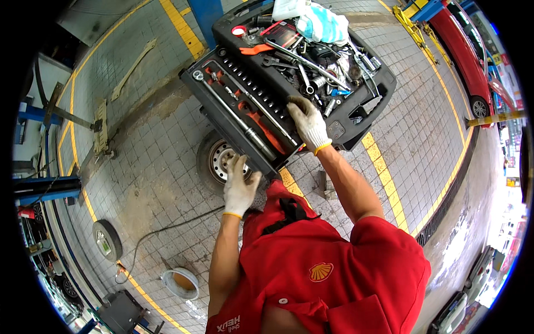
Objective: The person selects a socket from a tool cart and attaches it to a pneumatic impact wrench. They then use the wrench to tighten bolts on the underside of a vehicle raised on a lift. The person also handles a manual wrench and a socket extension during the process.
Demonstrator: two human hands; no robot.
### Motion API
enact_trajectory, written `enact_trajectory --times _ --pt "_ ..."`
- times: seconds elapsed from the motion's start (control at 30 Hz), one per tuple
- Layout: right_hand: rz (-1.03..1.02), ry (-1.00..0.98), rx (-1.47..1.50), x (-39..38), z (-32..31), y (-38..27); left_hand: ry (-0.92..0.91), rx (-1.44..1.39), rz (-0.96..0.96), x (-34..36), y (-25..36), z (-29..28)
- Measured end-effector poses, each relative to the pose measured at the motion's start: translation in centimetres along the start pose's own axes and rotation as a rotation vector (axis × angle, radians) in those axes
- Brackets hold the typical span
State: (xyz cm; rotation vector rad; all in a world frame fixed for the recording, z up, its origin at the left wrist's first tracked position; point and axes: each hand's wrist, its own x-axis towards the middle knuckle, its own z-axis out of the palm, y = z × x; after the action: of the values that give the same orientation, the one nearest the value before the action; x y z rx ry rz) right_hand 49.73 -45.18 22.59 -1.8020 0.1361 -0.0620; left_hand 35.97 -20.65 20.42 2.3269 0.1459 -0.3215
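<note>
My left hand [240,186], in a white knit glove, is held beside the front edge of the pulled-out drawer [196,92]. Its thumb stands apart from the fingers, and nothing shows in it. My right hand [307,122], gloved too, lies over the drawer's inner end at the cart's rim, fingers stretched forward; its fingertips' undersides are hidden. Laid in the drawer are a long ratchet [222,103], an extension bar [267,114], red-handled pliers [261,125] and a row of sockets [245,75]. Above it, the tool cart's top [384,83] carries wrenches [305,83] and loose tools.
Behind the drawer, a wheel [214,161] is low by the cart. A tire [107,240], a bare rim [181,284] and a hose [167,227] lie on the tiled floor at left. A blue-and-white cloth [322,25] covers the cart's far end. A red car [461,55] stands far right.
</note>
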Motion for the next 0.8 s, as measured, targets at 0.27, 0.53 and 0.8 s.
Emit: enact_trajectory --times 0.27,0.53,0.8 --pt "-0.191 0.284 -0.422 -0.5 -6.9 0.0 0.048 0.056 0.313 2.4 -0.6 5.4" --pt "-0.276 0.431 -0.594 0.8 -10.5 4.2 0.044 -0.105 0.336 8.3 3.0 8.4" --pt "-0.447 0.52 -0.605 1.2 -10.7 5.0 -0.066 -1.146 -0.471 19.7 2.6 14.8"
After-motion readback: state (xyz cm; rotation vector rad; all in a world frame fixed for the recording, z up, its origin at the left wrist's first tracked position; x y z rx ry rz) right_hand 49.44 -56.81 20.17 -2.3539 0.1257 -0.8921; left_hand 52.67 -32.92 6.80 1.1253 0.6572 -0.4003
